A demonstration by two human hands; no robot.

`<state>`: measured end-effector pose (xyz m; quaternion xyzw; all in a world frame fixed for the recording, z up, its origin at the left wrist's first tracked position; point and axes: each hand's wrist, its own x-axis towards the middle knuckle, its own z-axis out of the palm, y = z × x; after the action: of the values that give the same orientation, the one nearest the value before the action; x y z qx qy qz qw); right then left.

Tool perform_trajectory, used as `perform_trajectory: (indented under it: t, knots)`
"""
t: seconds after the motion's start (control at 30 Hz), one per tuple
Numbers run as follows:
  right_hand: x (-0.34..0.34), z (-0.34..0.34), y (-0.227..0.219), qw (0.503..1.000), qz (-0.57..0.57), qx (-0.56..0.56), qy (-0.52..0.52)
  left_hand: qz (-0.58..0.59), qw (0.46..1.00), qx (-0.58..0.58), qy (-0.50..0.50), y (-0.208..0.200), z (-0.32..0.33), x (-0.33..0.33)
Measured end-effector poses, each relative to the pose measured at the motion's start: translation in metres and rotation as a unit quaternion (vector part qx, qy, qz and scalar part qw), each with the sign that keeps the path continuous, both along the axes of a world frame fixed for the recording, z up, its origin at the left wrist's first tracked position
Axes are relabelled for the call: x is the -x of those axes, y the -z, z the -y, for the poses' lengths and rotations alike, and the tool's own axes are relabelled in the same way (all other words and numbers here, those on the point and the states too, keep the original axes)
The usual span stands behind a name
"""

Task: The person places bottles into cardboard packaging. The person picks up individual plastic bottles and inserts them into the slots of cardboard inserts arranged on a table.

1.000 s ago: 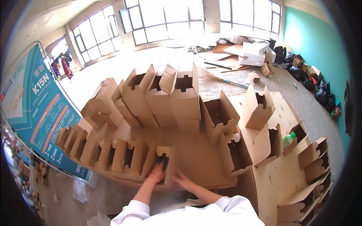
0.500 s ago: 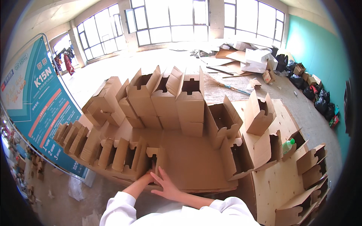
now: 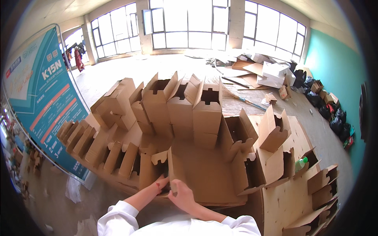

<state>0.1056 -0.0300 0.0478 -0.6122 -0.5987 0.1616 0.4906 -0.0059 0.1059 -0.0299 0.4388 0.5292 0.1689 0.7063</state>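
White sleeves (image 3: 118, 218) lead to both hands at the near edge of the cardboard-covered worktop (image 3: 208, 173). The right hand (image 3: 183, 195) has its grip closed on the near end of the right-hand panel of an open cardboard box (image 3: 176, 166). The left hand (image 3: 162, 183) reaches down inside this box; its fingers are hidden, so I cannot tell how that grip stands. The box is at the right end of a row of narrow open cartons (image 3: 129, 160). Taller cartons (image 3: 156, 103) stand behind. Rightward, a green-capped bottle (image 3: 301, 163) sits among cartons on a plywood sheet (image 3: 277, 200). Farther off lie a broom (image 3: 250, 102) and black garbage bags (image 3: 336, 125).
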Motion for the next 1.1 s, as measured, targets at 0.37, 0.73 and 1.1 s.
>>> perform_trajectory:
  t: [0.37, 0.73, 1.1]
  knots:
    - [-0.007, 0.011, 0.016, 0.984, -0.131, 0.113, -0.045, 0.064, 0.988, 0.056, -0.126, 0.029, -0.001, 0.013]
    - [-0.022, 0.017, 0.07, 0.921, -0.385, 0.044, 0.027, 0.181, 0.974, 0.126, -0.056, -0.025, 0.011, 0.025]
    - [-0.015, -0.028, 0.112, 0.874, -0.353, 0.295, -0.158, 0.22, 0.96, -0.174, 0.012, -0.109, 0.047, 0.032]
